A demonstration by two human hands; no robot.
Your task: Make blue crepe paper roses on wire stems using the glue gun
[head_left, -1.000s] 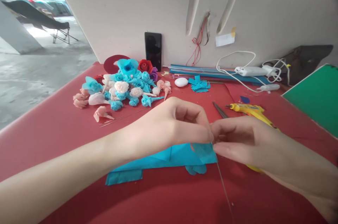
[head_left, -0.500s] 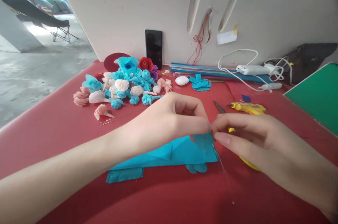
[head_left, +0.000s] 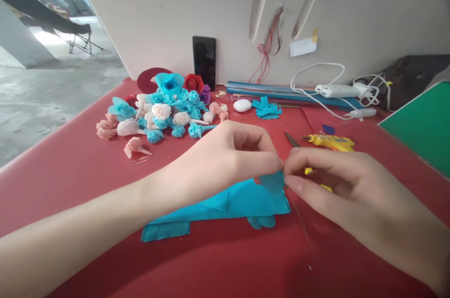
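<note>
My left hand is closed in a pinch on a small blue crepe-paper petal, which hangs below its fingertips. Thumb and forefinger of my right hand press together at the petal's right edge, nearly touching the left fingertips. A thin wire slants down from between the hands; which fingers hold its upper end is hidden. Beneath them lies folded blue crepe paper, with several cut rounded petals at its front edge. Yellow-handled scissors are partly covered by my right hand.
Paper flowers in blue, white, pink and red are heaped at the back left, before a leaning phone. Behind my right hand lies a yellow glue gun. A white egg-shaped object, blue scraps and a white power strip stand farther back.
Both hands keep their pinch at nearly the same spot. The petal has turned slightly between the fingers, and the wire's lower part has shifted a little to the right.
</note>
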